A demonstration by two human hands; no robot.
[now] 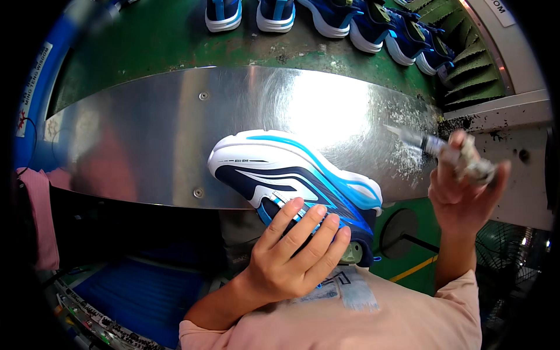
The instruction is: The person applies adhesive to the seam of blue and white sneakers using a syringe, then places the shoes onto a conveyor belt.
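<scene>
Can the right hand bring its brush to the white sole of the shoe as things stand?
Probably yes: the right hand holds the brush just right of the shoe, whose sole faces up, uncovered; the left hand grips only the upper.

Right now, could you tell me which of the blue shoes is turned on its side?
The blue and white shoe under the left hand, lying on the metal plate with its sole facing away. The shoes along the green belt behind stand upright.

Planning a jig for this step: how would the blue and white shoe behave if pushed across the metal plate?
The shoe lies on its side on the polished metal plate, so it would probably slide easily. The thick sole looks like foam, likely light. The left hand steadies the upper, which probably gives under pressure.
</scene>
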